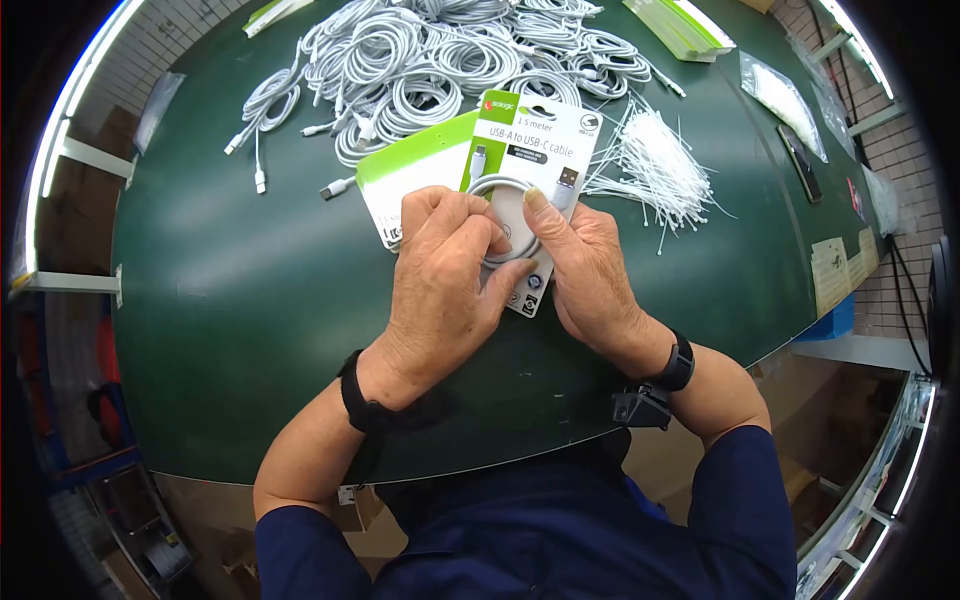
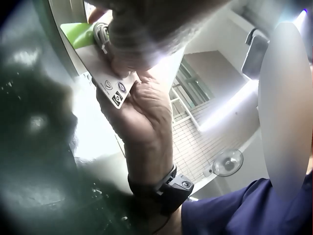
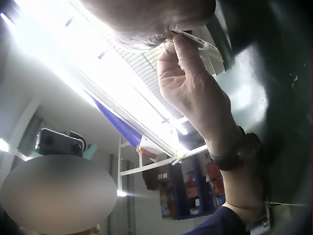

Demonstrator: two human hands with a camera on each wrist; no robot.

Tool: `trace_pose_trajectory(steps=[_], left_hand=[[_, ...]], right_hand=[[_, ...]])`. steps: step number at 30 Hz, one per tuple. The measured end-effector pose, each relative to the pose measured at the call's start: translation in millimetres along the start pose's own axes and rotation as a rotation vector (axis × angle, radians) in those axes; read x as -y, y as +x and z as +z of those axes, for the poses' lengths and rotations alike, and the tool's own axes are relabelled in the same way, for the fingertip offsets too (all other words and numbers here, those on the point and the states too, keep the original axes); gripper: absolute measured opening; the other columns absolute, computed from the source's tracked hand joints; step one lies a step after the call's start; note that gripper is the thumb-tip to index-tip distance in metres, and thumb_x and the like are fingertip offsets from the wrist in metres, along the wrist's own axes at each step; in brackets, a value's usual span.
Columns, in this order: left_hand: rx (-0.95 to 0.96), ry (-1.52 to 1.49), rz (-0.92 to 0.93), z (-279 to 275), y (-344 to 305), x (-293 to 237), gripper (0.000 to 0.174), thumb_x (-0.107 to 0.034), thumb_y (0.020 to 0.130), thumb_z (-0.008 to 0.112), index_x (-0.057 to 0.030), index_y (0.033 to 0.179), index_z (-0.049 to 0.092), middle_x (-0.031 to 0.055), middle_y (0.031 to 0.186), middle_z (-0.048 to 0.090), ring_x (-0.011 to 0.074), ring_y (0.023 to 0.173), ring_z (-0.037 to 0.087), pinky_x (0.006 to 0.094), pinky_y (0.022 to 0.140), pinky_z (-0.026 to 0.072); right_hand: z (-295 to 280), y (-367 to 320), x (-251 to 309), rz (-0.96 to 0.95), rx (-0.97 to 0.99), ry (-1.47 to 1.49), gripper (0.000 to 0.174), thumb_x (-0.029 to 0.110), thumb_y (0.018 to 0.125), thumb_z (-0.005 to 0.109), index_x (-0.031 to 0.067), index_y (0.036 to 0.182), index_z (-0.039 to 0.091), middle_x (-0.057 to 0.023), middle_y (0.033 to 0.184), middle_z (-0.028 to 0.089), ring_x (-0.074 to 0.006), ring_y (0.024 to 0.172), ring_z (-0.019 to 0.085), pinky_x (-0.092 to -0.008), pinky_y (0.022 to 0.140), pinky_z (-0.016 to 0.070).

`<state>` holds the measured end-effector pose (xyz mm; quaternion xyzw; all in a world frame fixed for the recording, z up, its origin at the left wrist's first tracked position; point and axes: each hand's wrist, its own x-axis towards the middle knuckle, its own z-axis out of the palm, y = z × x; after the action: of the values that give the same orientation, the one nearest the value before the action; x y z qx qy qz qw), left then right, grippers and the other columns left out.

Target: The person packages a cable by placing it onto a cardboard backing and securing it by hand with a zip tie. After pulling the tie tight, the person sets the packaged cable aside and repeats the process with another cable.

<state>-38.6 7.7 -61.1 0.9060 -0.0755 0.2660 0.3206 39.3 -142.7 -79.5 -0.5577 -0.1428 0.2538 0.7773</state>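
Observation:
Both hands hold a white and green USB-A to USB-C cable packaging card, tilted above the table. A coiled light-grey cable lies against its front, around a pale round area. My left hand has its fingers bent over the coil's left side, pinching it, with the thumb at its lower edge. The right hand grips the card's right edge, its thumb pressed over the coil at the front and its fingers behind. In the left wrist view, part of the coil shows beside the left fingers.
Another green and white card lies behind the held one. A large heap of coiled cables covers the green table's far side. White cable ties are piled to the right, near a phone and stacked cards.

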Motion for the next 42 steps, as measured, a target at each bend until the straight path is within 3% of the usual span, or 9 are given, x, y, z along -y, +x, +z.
trace_pose_trajectory(steps=[13,22,28,32,35,38,39,42], left_hand=[[0.046,0.089,0.142,2.2,-1.4,14.6,0.032,-0.005,0.073,0.087,-0.0048,0.096,0.064,0.0085,0.102,0.066,0.0315,0.096,0.061,0.043,0.084,0.051],[0.096,0.105,0.206,0.7,-2.7,9.3,0.031,-0.003,0.075,0.084,-0.0066,0.098,0.064,0.0067,0.099,0.065,0.0292,0.093,0.061,0.043,0.081,0.0464],[-0.006,0.17,0.242,12.2,-9.5,5.7,0.028,-0.007,0.077,0.083,-0.0068,0.097,0.065,0.0054,0.096,0.063,0.0285,0.09,0.06,0.0434,0.08,0.0455],[-0.011,0.061,0.192,9.9,-9.4,4.4,0.033,-0.006,0.074,0.086,-0.007,0.104,0.071,0.0059,0.102,0.068,0.0289,0.095,0.063,0.0409,0.083,0.0471],[0.102,-0.141,0.078,-8.8,-0.3,4.8,0.046,-0.003,0.077,0.087,-0.0078,0.12,0.072,0.0079,0.112,0.07,0.0281,0.102,0.066,0.0406,0.091,0.0503],[-0.009,-0.426,-0.022,-15.0,0.1,3.0,0.054,0.0,0.084,0.083,-0.0061,0.135,0.066,0.0083,0.12,0.069,0.0248,0.109,0.067,0.0405,0.102,0.052],[-0.07,-0.594,-0.162,-14.2,-1.0,5.4,0.052,-0.002,0.093,0.077,-0.0036,0.142,0.059,0.009,0.126,0.067,0.0196,0.117,0.063,0.0398,0.111,0.0504],[-0.287,-0.702,-0.377,-19.8,5.1,16.1,0.046,-0.007,0.1,0.072,-0.0001,0.143,0.056,0.0122,0.132,0.066,0.0178,0.122,0.062,0.0398,0.113,0.0498]], right_hand=[[-6.3,5.6,1.8,-0.026,-0.053,-0.105,0.035,0.026,0.111,0.06,-0.0051,0.124,0.071,-0.0059,0.106,0.076,-0.0061,0.09,0.067,-0.0254,0.076,0.0566],[-13.0,7.4,6.4,-0.053,-0.057,-0.204,0.032,0.025,0.11,0.062,-0.0038,0.121,0.072,-0.0052,0.1,0.076,-0.0064,0.086,0.066,-0.0259,0.074,0.0558],[-7.8,8.2,10.3,-0.045,-0.063,-0.109,0.031,0.023,0.11,0.062,-0.0042,0.121,0.072,-0.0061,0.103,0.076,-0.0066,0.086,0.065,-0.0261,0.074,0.0555],[-11.8,9.7,4.5,-0.098,-0.074,-0.17,0.032,0.024,0.11,0.062,-0.0048,0.12,0.072,-0.0063,0.103,0.076,-0.0075,0.089,0.066,-0.0266,0.075,0.0562],[-16.1,18.0,6.2,-0.118,-0.087,-0.106,0.032,0.025,0.11,0.062,-0.0034,0.124,0.069,-0.0071,0.107,0.076,-0.0089,0.093,0.068,-0.0271,0.082,0.0575],[-17.7,27.0,7.4,-0.162,-0.074,0.016,0.036,0.028,0.11,0.063,-0.0022,0.13,0.064,-0.0088,0.116,0.074,-0.0101,0.097,0.07,-0.0269,0.086,0.0584],[-17.5,27.9,7.4,-0.181,-0.077,0.011,0.037,0.029,0.11,0.063,-0.0022,0.131,0.063,-0.009,0.117,0.074,-0.0103,0.098,0.07,-0.0268,0.087,0.0586],[-14.6,23.1,8.4,-0.203,-0.067,0.006,0.04,0.031,0.11,0.063,-0.0023,0.133,0.062,-0.0093,0.118,0.074,-0.0107,0.101,0.07,-0.027,0.088,0.059]])
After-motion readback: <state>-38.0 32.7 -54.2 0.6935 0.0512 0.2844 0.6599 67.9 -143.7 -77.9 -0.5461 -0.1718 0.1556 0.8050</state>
